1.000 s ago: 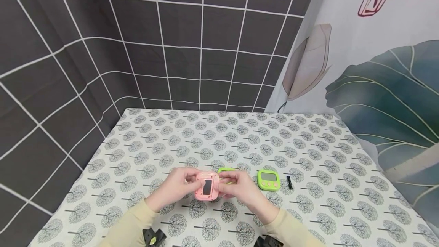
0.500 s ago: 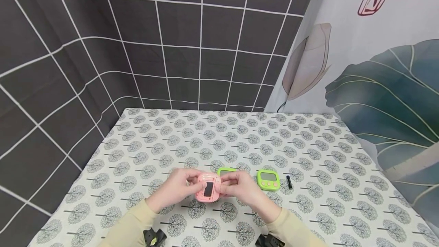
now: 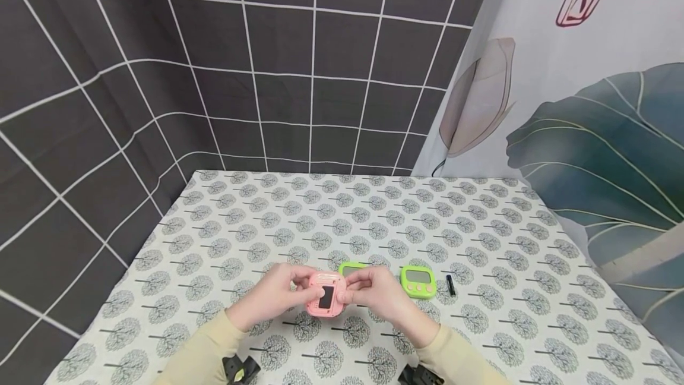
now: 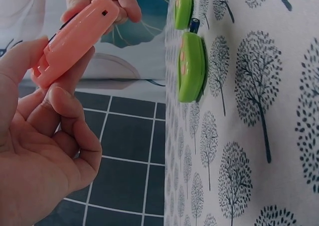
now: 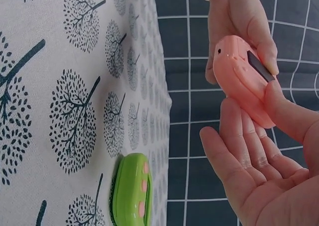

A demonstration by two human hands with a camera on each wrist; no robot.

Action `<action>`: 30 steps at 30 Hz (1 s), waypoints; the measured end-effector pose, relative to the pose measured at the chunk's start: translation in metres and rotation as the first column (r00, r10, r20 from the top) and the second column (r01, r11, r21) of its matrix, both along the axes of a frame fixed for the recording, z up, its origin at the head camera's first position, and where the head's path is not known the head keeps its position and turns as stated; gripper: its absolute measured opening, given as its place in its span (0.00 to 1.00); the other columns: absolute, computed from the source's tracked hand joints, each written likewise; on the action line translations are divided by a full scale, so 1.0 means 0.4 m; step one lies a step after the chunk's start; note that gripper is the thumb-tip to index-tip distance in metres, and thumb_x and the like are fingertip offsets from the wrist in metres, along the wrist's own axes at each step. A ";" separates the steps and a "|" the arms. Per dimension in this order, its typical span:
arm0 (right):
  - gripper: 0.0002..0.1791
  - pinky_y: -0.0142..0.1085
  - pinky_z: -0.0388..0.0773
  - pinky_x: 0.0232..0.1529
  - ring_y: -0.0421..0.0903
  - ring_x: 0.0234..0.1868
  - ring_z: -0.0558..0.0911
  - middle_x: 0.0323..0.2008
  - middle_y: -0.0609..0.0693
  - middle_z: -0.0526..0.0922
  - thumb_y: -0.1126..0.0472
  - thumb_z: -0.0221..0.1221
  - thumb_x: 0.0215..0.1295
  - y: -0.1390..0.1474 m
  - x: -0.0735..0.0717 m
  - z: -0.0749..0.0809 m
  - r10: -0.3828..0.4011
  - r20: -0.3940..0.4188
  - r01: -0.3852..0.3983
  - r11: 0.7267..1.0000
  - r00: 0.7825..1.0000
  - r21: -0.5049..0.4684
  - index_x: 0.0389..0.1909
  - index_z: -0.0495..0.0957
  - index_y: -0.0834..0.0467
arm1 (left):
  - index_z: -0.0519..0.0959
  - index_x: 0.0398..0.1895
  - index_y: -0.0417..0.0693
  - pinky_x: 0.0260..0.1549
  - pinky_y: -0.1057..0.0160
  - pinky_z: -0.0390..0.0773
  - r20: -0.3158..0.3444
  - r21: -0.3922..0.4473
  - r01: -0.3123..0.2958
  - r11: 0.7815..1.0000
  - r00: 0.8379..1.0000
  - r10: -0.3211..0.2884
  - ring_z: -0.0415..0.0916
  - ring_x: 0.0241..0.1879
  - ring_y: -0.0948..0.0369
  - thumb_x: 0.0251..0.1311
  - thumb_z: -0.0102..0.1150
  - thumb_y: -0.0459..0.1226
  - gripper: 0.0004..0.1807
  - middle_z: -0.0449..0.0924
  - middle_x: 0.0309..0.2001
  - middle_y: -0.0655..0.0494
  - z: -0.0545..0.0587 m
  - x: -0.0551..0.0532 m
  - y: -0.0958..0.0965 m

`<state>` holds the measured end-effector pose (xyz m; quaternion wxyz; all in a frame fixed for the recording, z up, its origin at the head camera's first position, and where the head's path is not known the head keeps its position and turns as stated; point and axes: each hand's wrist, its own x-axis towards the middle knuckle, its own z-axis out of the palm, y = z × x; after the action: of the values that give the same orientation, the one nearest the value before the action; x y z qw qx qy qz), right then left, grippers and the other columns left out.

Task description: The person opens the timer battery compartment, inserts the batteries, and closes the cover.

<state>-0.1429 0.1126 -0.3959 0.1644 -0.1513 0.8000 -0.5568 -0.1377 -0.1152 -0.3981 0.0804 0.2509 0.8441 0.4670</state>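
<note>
Both hands hold a pink digital timer [image 3: 323, 309] up above the table, its back turned toward the head camera. A black rectangular panel [image 3: 326, 296] sits in the middle of that back. My left hand [image 3: 274, 291] pinches one side edge, thumb on the back near the panel. On the opposite edge, my right hand [image 3: 380, 297] pinches with its thumb [image 5: 281, 104] also on the back. In the left wrist view the pink timer [image 4: 77, 44] appears edge-on, with a small dark hole in its side. Its front face is hidden.
A green timer [image 3: 418, 281] with a grey screen and pink buttons lies right of the hands. Another green timer [image 3: 350, 267] is partly hidden behind the right hand. A small black battery [image 3: 450, 285] lies farther right. The tree-print cloth [image 3: 320, 218] covers the table.
The pink timer has shifted slightly right and toward the person, turning a little between the hands. Both hands keep their grip; the green timers and the battery stay put.
</note>
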 end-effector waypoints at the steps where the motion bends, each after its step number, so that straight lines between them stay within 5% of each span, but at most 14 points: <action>1: 0.17 0.31 0.80 0.34 0.41 0.29 0.82 0.30 0.56 0.85 0.62 0.70 0.49 0.000 0.001 0.002 -0.005 -0.009 0.005 1.000 1.000 0.007 0.37 0.80 0.69 | 0.83 0.35 0.54 0.28 0.68 0.73 -0.002 -0.003 -0.004 1.000 1.000 0.004 0.71 0.28 0.68 0.57 0.63 0.44 0.07 0.78 0.24 0.67 0.000 -0.001 0.000; 16: 0.17 0.30 0.79 0.33 0.41 0.28 0.81 0.27 0.51 0.84 0.59 0.72 0.46 -0.011 0.003 0.025 -0.057 -0.072 0.062 0.996 0.996 0.068 0.34 0.81 0.66 | 0.84 0.39 0.50 0.34 0.65 0.73 0.007 0.014 -0.005 1.000 1.000 0.005 0.73 0.31 0.68 0.57 0.63 0.45 0.11 0.79 0.25 0.66 0.019 0.000 0.004; 30: 0.15 0.30 0.79 0.31 0.41 0.26 0.79 0.26 0.50 0.83 0.60 0.72 0.45 -0.001 0.010 0.016 -0.021 -0.111 0.026 0.999 0.994 0.043 0.31 0.80 0.65 | 0.80 0.45 0.55 0.39 0.64 0.75 0.016 -0.001 0.026 1.000 1.000 -0.026 0.78 0.36 0.68 0.56 0.64 0.44 0.14 0.83 0.34 0.68 0.009 0.000 0.004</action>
<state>-0.1388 0.1123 -0.3895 0.1166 -0.1686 0.8218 -0.5317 -0.1377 -0.1135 -0.3944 0.0935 0.2581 0.8404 0.4674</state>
